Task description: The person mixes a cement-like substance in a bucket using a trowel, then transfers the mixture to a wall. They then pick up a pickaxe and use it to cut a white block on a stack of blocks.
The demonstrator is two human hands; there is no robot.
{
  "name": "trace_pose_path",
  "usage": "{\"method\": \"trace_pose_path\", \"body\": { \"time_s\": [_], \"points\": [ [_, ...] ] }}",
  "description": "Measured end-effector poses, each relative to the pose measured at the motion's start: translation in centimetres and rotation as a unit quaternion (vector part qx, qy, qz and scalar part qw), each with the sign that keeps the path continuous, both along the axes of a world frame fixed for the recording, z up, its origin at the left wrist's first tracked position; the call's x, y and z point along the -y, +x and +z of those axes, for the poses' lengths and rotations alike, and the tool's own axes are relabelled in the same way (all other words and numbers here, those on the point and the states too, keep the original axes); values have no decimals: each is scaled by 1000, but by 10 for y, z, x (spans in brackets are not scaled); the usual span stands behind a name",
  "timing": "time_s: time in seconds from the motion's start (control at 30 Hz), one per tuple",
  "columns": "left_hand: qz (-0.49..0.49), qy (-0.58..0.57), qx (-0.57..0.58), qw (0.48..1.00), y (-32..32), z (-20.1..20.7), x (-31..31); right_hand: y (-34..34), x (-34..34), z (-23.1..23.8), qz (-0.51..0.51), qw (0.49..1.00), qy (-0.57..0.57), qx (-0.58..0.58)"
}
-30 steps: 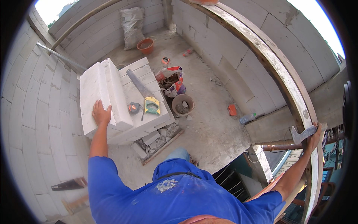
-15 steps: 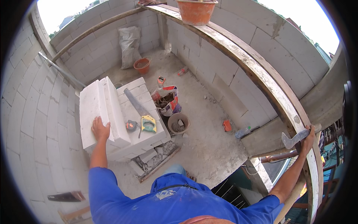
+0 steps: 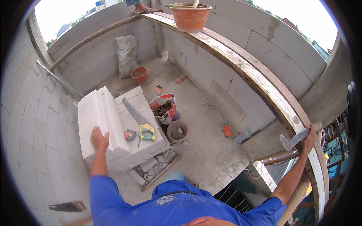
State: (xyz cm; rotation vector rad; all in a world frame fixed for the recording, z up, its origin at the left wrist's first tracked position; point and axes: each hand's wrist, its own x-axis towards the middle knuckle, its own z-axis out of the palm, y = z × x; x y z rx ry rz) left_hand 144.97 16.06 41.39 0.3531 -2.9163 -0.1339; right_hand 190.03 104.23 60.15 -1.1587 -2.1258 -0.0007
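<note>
My left hand lies flat on a large white aerated block that stands on edge on a stack of white blocks. On the stack lie a handsaw, a tape measure and a yellow-green tool. My right hand is stretched out to the right and grips the handle of a hatchet, its head resting against the wooden plank that runs along the wall top.
An orange bucket stands on the plank near another person's foot. On the floor below: a small orange bucket, a grey sack, a bag of tools, a round pan, rubble. A saw lies lower left.
The view has tilted upward, bringing the plank and the orange bucket into sight. Both hands stay where they were: left on the block, right on the hatchet.
</note>
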Motion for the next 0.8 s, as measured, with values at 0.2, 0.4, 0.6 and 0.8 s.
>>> {"method": "trace_pose_path", "body": {
  "time_s": [0.2,0.4,0.6,0.8],
  "points": [
    [5,3,9,1000,0,2,-6,4,0,-1,18,999,0,-28],
    [12,-7,16,1000,1,4,-4,-4,12,6,-10,999,-35,-29],
    [10,-9,15,1000,2,3,-3,-1,5,0,17,999,-4,-38],
    [8,-2,16,1000,0,2,-5,2,1,0,11,999,-5,-42]
  ]
}}
